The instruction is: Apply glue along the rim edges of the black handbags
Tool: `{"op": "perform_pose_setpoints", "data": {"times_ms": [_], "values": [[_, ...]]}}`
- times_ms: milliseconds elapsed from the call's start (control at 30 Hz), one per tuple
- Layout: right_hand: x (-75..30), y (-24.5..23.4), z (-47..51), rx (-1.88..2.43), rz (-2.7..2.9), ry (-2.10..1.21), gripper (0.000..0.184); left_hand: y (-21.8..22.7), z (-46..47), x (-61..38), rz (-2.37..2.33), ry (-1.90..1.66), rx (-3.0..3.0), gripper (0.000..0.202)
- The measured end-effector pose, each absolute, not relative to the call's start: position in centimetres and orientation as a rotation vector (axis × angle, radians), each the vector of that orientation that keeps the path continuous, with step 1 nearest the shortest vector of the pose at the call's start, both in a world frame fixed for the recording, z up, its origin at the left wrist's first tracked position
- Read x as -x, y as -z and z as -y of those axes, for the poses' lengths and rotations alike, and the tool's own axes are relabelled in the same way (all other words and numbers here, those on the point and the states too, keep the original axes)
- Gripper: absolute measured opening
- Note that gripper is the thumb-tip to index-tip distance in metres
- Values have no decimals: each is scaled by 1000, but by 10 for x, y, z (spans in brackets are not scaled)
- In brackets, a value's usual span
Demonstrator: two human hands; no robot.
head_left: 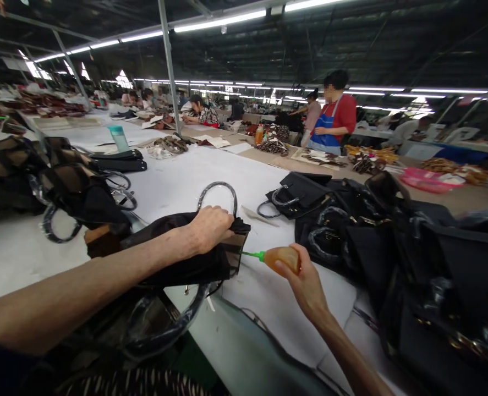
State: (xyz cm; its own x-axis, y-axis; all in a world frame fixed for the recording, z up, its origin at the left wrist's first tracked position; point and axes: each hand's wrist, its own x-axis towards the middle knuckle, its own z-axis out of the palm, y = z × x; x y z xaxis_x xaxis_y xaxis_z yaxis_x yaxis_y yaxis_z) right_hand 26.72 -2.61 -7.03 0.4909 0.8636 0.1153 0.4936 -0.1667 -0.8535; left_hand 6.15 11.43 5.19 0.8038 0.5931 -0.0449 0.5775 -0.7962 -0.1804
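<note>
A black handbag (173, 269) lies on its side at the near edge of the table, its plastic-wrapped handles sticking out on both sides. My left hand (211, 228) is closed over the bag's upper edge near its right end. In my right hand (305, 278) is an amber glue bottle (282, 259) with a green nozzle, fingers wrapped round its body. The nozzle points left, and its thin tip is at the brownish edge of the bag's right end. Whether the tip touches the edge I cannot tell.
Black handbags (392, 242) are heaped on the right; more bags (78, 187) stand at the left. A turquoise cup (119, 138) stands farther back on the white table (177, 179). A metal pole (170, 66) rises behind. A person in a blue apron (329, 124) stands across the table.
</note>
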Motion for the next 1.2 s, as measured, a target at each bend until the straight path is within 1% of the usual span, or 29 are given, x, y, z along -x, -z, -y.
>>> {"op": "perform_pose_setpoints", "data": {"times_ms": [167,400,567,833,1200], "values": [[-269,79,10,1826,1199,-460,56,-50,-120,-62,962,-109,2830,19],[-265,78,4,1832,1282,-424,49,-44,-117,-58,941,-81,2831,19],[-269,74,12,1864,1303,-456,50,-44,-101,-50,965,-90,2859,17],[-269,67,22,1892,1307,-528,46,-38,-71,-41,1002,-78,2905,13],[-266,53,31,1897,1277,-598,40,-22,-55,-26,1029,98,2954,20]]}}
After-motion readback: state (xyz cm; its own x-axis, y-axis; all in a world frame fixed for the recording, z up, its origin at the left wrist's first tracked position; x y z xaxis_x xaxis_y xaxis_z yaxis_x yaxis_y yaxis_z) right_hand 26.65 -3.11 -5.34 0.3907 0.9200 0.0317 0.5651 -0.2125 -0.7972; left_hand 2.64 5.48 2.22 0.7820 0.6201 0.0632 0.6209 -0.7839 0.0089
